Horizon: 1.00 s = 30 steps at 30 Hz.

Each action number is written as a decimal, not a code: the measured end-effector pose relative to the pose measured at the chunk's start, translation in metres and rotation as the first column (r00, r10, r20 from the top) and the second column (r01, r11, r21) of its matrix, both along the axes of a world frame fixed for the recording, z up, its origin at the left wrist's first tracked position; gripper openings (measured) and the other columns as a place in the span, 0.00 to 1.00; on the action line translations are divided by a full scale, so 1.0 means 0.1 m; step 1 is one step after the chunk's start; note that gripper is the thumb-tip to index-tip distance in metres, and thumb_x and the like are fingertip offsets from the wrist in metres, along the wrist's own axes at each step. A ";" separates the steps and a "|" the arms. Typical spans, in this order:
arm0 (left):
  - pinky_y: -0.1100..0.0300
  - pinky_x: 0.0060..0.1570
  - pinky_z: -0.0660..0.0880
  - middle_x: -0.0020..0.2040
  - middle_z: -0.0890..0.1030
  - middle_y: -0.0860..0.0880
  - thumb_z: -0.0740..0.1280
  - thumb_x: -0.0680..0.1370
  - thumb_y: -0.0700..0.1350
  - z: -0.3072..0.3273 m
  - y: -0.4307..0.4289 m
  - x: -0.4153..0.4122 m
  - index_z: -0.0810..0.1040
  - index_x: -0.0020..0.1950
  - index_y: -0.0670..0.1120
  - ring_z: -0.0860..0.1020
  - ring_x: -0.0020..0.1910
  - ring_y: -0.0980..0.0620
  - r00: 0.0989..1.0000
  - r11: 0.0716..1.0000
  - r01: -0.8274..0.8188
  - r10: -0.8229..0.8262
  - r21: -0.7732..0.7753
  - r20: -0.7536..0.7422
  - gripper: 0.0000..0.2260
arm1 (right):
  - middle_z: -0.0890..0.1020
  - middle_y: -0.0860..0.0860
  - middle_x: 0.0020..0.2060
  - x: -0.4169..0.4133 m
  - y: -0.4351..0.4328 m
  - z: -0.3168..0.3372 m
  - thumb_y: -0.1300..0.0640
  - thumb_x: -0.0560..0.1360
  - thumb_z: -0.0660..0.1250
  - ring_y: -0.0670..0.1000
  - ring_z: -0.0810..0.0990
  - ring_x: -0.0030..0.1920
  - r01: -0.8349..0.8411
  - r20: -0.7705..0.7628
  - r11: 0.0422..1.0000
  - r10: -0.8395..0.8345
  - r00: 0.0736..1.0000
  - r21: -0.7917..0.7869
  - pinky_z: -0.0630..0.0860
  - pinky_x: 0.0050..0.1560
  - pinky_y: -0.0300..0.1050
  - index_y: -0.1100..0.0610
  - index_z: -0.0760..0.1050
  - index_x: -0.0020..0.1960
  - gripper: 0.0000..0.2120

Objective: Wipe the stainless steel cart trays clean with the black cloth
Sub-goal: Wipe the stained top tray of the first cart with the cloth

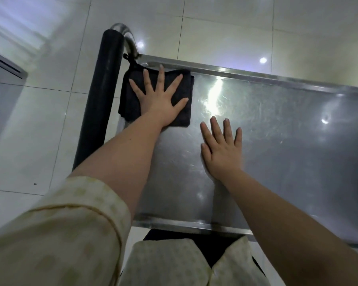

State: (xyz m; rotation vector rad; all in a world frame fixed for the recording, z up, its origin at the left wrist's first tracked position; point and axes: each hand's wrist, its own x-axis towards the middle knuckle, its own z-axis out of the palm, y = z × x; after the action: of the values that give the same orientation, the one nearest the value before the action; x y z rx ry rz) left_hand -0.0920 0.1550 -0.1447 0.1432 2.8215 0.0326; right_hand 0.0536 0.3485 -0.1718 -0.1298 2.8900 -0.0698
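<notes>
The stainless steel cart tray [277, 129] fills the middle and right of the head view, with a raised rim around it. A folded black cloth [180, 114] lies in the tray's far left corner, a hanging loop at its upper left. My left hand [159, 96] presses flat on the cloth with fingers spread and straight. My right hand [221, 147] rests flat on the bare steel just right of the cloth, fingers straight and close together, holding nothing.
The cart's black padded push handle [103, 89] runs along the tray's left end, joined to a curved steel tube [130, 41]. Glossy white floor tiles [39, 120] surround the cart. A grey object [2, 65] sits at the far left edge.
</notes>
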 end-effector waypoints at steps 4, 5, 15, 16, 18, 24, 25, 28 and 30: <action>0.26 0.68 0.37 0.80 0.37 0.49 0.41 0.76 0.73 0.01 -0.09 0.35 0.38 0.76 0.68 0.36 0.77 0.35 0.998 0.998 0.056 -0.056 0.036 -0.004 0.31 | 0.44 0.48 0.80 -0.01 -0.02 0.03 0.42 0.82 0.41 0.56 0.38 0.79 0.008 0.005 1.000 -0.007 1.000 -0.025 0.39 0.75 0.65 0.43 0.42 0.80 0.28; 0.27 0.68 0.37 0.81 0.37 0.50 0.41 0.76 0.73 0.02 -0.11 0.51 0.38 0.77 0.68 0.36 0.77 0.35 0.998 0.996 0.065 -0.065 0.054 -0.004 0.31 | 0.44 0.47 0.80 -0.01 -0.02 0.03 0.42 0.82 0.41 0.56 0.38 0.79 0.009 0.008 1.000 -0.008 1.000 -0.026 0.39 0.75 0.65 0.43 0.41 0.80 0.28; 0.25 0.67 0.37 0.81 0.42 0.48 0.45 0.77 0.72 -0.03 -0.16 1.86 0.40 0.77 0.68 0.34 0.77 0.35 1.000 0.996 0.017 -0.015 0.083 -0.019 0.31 | 0.42 0.45 0.80 -0.08 0.08 0.15 0.36 0.80 0.39 0.56 0.35 0.78 -0.007 0.051 1.000 0.007 0.999 -0.003 0.33 0.74 0.64 0.40 0.39 0.79 0.29; 0.25 0.67 0.37 0.81 0.43 0.48 0.45 0.77 0.72 -0.04 -0.16 1.85 0.41 0.77 0.68 0.35 0.77 0.35 0.999 0.997 0.020 -0.017 0.081 -0.028 0.31 | 0.42 0.44 0.79 -0.10 0.12 0.15 0.35 0.80 0.40 0.57 0.35 0.78 0.011 0.053 1.000 -0.012 0.999 0.017 0.32 0.73 0.65 0.39 0.38 0.79 0.29; 0.25 0.67 0.38 0.81 0.45 0.48 0.46 0.77 0.72 -0.05 -0.14 1.83 0.43 0.78 0.67 0.37 0.77 0.34 0.999 0.997 0.024 -0.021 0.076 -0.042 0.31 | 0.40 0.44 0.79 -0.13 0.19 0.14 0.32 0.79 0.41 0.58 0.34 0.78 0.093 0.067 0.996 -0.094 0.993 0.017 0.31 0.72 0.66 0.39 0.36 0.78 0.31; 0.26 0.67 0.35 0.81 0.39 0.50 0.44 0.76 0.72 -0.02 -0.04 1.59 0.36 0.76 0.69 0.33 0.76 0.35 1.000 0.999 0.005 -0.006 0.044 0.024 0.31 | 0.41 0.44 0.79 -0.07 0.23 0.08 0.32 0.79 0.39 0.58 0.35 0.78 0.139 0.036 0.990 -0.138 0.990 -0.014 0.35 0.73 0.67 0.39 0.38 0.79 0.31; 0.26 0.67 0.35 0.81 0.38 0.50 0.44 0.76 0.72 -0.01 -0.01 1.46 0.36 0.76 0.69 0.32 0.76 0.36 1.000 0.999 0.005 -0.006 0.048 0.025 0.31 | 0.40 0.44 0.79 -0.07 0.23 0.07 0.32 0.78 0.39 0.58 0.35 0.78 0.136 0.034 0.991 -0.136 0.990 -0.009 0.35 0.73 0.67 0.40 0.37 0.79 0.32; 0.27 0.67 0.34 0.81 0.38 0.51 0.44 0.75 0.73 -0.01 0.13 0.91 0.39 0.76 0.69 0.32 0.76 0.37 1.000 0.998 0.019 -0.020 0.063 0.014 0.31 | 0.40 0.45 0.79 -0.07 0.24 0.04 0.32 0.79 0.40 0.58 0.34 0.78 0.127 0.026 0.992 -0.127 0.992 -0.009 0.35 0.73 0.67 0.40 0.37 0.79 0.32; 0.27 0.67 0.35 0.81 0.38 0.51 0.44 0.75 0.73 -0.02 0.20 0.55 0.39 0.77 0.68 0.33 0.76 0.36 1.000 0.998 0.020 -0.020 0.058 0.005 0.31 | 0.41 0.45 0.79 -0.06 0.24 0.04 0.32 0.79 0.41 0.58 0.35 0.78 0.129 0.016 0.991 -0.129 0.992 -0.018 0.35 0.73 0.67 0.40 0.38 0.79 0.32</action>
State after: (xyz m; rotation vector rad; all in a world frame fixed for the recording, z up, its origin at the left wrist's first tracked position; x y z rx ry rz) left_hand -0.0369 0.1753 -0.1467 0.1845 2.8144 0.1097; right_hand 0.0474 0.3729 -0.1680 0.0546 2.8807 -0.1209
